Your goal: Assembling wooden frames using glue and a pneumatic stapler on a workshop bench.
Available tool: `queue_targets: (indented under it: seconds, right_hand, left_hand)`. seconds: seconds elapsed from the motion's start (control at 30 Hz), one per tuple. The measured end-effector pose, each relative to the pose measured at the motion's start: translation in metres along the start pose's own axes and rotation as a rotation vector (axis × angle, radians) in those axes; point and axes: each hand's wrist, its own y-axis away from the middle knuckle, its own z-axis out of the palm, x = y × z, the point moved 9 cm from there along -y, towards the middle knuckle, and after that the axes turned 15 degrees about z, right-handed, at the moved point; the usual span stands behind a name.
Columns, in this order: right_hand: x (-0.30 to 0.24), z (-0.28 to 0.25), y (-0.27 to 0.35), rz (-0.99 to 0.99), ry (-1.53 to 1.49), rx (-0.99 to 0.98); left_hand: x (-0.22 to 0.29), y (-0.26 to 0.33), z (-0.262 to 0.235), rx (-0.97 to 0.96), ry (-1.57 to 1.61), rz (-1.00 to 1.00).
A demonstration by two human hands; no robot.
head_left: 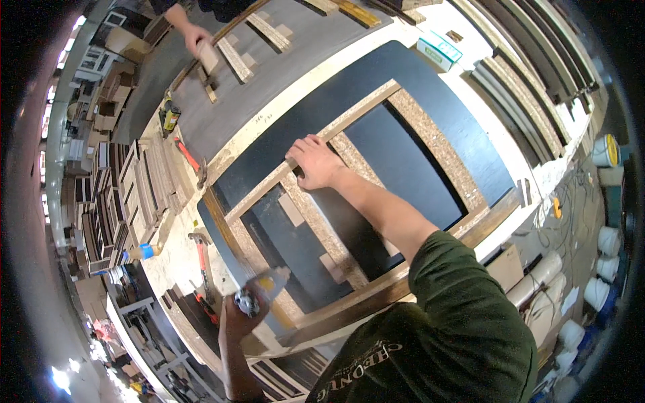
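My right hand is closed over the far wooden rail of a frame, fingers wrapped across it near the middle. The frame is built of chipboard strips and rails, with crosspieces, and lies on a dark, glossy panel with rounded corners. At the near left corner, my left hand grips a handheld tool with a pale body, a yellow spot and a silver round part. Motion blurs it, so its kind is unclear. Small chipboard blocks sit against the crosspieces.
Orange-handled hammers lie left of the panel, near a yellow-green tool. Across the table, another person's hand holds a wood block over a grey panel. Stacked strips and a white-green box stand right.
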Motion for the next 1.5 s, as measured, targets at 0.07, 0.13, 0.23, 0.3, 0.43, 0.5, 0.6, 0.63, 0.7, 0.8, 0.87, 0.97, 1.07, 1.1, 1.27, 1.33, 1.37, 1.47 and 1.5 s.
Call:
queue_targets:
  seconds: [0.07, 0.13, 0.23, 0.3, 0.43, 0.5, 0.6, 0.63, 0.7, 0.8, 0.87, 0.97, 1.07, 1.1, 1.27, 1.33, 1.37, 1.47, 1.5]
  right_hand:
    - [0.002, -0.009, 0.006, -0.053, -0.116, 0.041]
    - [0.004, -0.027, 0.009, -0.117, -0.242, 0.076]
    - [0.04, -0.076, 0.024, -0.07, -0.273, 0.187]
    - [0.069, -0.119, 0.033, -0.044, -0.177, 0.214]
    - [0.124, -0.162, 0.044, -0.002, -0.103, 0.199]
    - [0.132, -0.162, 0.044, -0.04, -0.036, 0.157]
    - [0.131, -0.148, 0.036, -0.052, 0.044, 0.036]
    - [0.129, -0.141, 0.033, -0.062, 0.055, 0.011]
    - [0.126, -0.126, 0.021, -0.091, 0.066, -0.012]
    - [0.111, -0.108, 0.007, -0.081, 0.064, -0.053]
    - [0.105, -0.097, 0.001, -0.056, 0.032, -0.112]
    - [0.119, -0.099, -0.005, -0.006, -0.013, -0.1]
    - [0.114, -0.108, -0.004, -0.03, -0.059, 0.004]
    - [0.113, -0.107, -0.005, -0.03, -0.077, -0.001]
    - [0.113, -0.101, -0.012, 0.006, -0.055, -0.028]
    - [0.12, -0.102, -0.014, 0.034, -0.069, -0.011]
    - [0.118, -0.102, -0.013, 0.037, -0.069, -0.015]
    - [0.116, -0.103, -0.011, 0.067, -0.13, 0.002]
    - [0.115, -0.103, -0.011, 0.053, -0.127, 0.008]
  left_hand:
    - [0.065, 0.029, 0.032, -0.059, -0.534, 0.194]
    - [0.042, 0.065, 0.037, 0.057, -0.399, 0.269]
    - [0.065, 0.087, 0.077, 0.144, -0.519, 0.323]
    - [0.072, 0.097, 0.096, 0.117, -0.364, 0.115]
    - [0.071, 0.092, 0.131, 0.24, -0.181, -0.036]
    - [0.093, 0.079, 0.145, 0.204, -0.444, 0.175]
    - [0.125, 0.058, 0.166, 0.119, -0.681, 0.401]
    - [0.128, 0.047, 0.17, 0.072, -0.651, 0.341]
    - [0.118, 0.037, 0.161, 0.156, -0.596, 0.375]
    - [0.134, 0.009, 0.143, 0.123, -0.767, 0.436]
    - [0.119, -0.023, 0.124, 0.095, -0.804, 0.308]
    - [0.159, -0.097, 0.131, -0.01, -0.657, 0.189]
    - [0.151, -0.148, 0.114, 0.091, -0.596, 0.29]
    - [0.147, -0.164, 0.114, 0.081, -0.594, 0.275]
    - [0.151, -0.219, 0.124, 0.052, -0.77, 0.195]
    - [0.174, -0.232, 0.145, -0.007, -0.545, 0.169]
    - [0.162, -0.235, 0.142, -0.043, -0.52, 0.136]
    - [0.137, -0.239, 0.128, 0.005, -0.542, 0.171]
    - [0.132, -0.242, 0.127, -0.014, -0.578, 0.218]
